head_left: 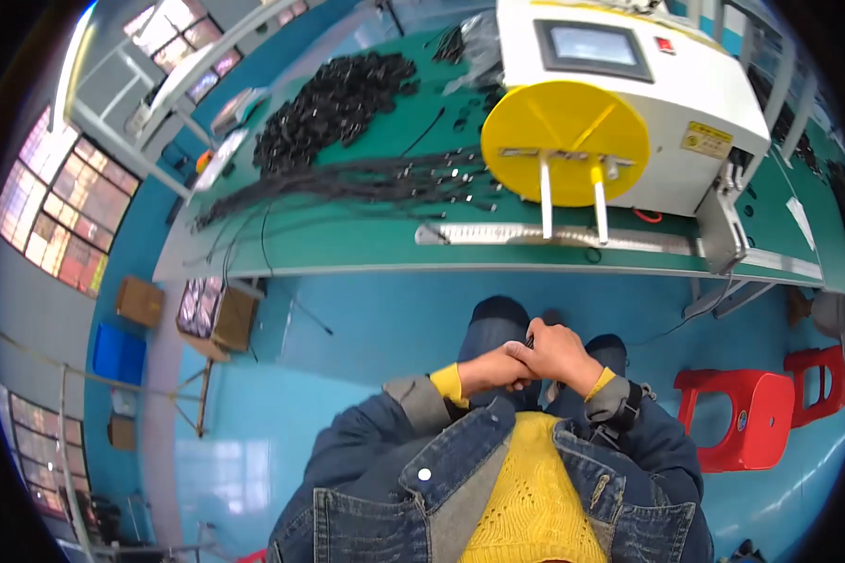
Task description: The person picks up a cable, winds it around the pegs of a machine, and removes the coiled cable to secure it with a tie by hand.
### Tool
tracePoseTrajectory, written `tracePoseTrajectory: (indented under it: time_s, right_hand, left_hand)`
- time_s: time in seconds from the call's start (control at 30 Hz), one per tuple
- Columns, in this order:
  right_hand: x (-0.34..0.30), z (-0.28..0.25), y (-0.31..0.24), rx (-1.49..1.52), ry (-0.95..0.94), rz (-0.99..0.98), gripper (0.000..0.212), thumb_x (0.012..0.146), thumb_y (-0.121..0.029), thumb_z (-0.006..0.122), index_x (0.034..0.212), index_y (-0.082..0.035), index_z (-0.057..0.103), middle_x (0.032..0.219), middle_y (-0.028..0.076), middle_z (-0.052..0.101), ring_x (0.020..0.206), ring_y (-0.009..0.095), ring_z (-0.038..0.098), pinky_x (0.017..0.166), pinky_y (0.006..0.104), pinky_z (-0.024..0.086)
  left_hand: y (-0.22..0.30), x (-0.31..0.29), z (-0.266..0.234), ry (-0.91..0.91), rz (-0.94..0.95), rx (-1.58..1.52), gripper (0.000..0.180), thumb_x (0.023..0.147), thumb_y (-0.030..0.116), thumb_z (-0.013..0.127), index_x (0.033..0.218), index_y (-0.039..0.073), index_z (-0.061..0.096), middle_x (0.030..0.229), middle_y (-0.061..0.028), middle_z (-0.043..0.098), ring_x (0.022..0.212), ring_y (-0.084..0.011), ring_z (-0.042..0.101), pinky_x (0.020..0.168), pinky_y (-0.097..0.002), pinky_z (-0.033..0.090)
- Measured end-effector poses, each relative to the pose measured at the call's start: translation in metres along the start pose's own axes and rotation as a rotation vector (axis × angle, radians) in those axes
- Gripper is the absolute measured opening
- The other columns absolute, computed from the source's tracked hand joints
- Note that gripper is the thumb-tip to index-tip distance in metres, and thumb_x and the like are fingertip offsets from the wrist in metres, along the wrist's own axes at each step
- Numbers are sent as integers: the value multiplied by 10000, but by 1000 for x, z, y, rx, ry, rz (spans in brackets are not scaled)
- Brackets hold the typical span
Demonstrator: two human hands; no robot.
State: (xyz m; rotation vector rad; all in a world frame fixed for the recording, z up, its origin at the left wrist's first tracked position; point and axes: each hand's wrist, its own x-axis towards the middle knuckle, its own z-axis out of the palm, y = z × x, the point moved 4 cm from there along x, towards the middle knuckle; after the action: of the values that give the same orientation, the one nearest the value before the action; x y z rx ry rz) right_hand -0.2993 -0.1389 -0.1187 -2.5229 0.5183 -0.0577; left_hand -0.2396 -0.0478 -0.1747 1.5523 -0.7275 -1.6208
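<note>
My left hand (486, 372) and my right hand (560, 354) meet over my lap, in front of the table edge. The right one lies across the fingers of the left, and both look curled closed. A small dark patch (530, 342) shows at the right hand's fingers; whether it is a held thing or the dark trousers behind, I cannot tell. Most of the left fingers are covered. Beyond my hands, on the green table (347, 251), stands a white machine (671, 117) with a yellow disc (563, 122) bearing two pegs. Neither hand touches the table or machine.
A pile of black coiled cables (333, 108) and a bundle of loose black cables (347, 183) lie left of the machine. A metal ruler (498, 234) runs along the front. Red stools (744, 422) stand at my right, a cardboard box (238, 319) at the left.
</note>
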Motion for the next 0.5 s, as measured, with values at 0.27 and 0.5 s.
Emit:
tracePoseTrajectory:
  time_s: [0.27,0.5]
  right_hand:
    - [-30,-121,-119,937,-185,-1029,393,797,-246,632,1106,-15,557,991,114,613,855,267,585,733,360,470]
    - [-40,-142,-173,1406,-462,-1383,262,839,-195,529,1000,10,556,1077,232,516,921,386,509,800,438,418]
  left_hand:
    - [77,-73,-135,308,192,-267,164,782,249,608,780,98,542,594,31,467,463,-46,407,397,-192,287]
    - [243,-143,-370,807,694,-579,808,833,260,617,1348,-66,87,1336,-323,245,1180,-351,425,926,-406,438]
